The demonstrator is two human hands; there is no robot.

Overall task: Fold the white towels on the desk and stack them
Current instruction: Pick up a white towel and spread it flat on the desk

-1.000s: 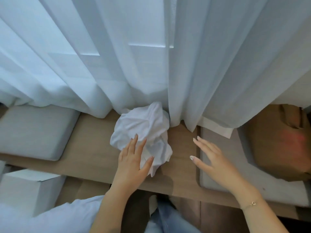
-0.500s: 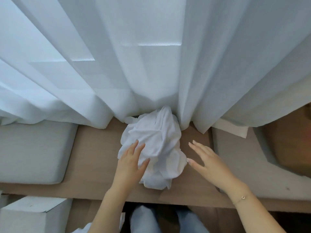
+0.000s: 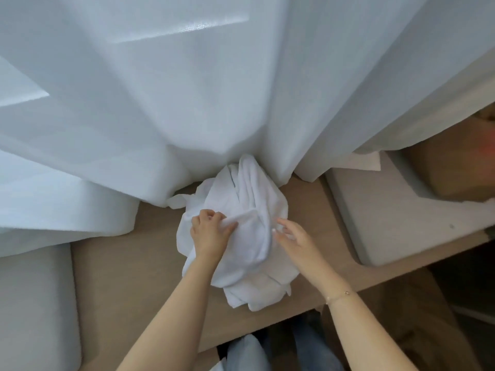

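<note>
My left hand (image 3: 210, 232) bunches a fold of the crumpled towels (image 3: 242, 231) mid-desk (image 3: 120, 263) by the back edge to lift one free, while my right hand (image 3: 293, 239) steadies them, fingers straight.

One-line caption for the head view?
Left hand grips a crumpled white towel on the desk; right hand touches it.

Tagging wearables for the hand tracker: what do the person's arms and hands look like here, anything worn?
Both forearms are bare, no sleeves in view. The right wrist carries a thin chain bracelet with a small charm. The right hand shows a pale, light nail; the left hand has no ring, watch or glove visible.
</note>
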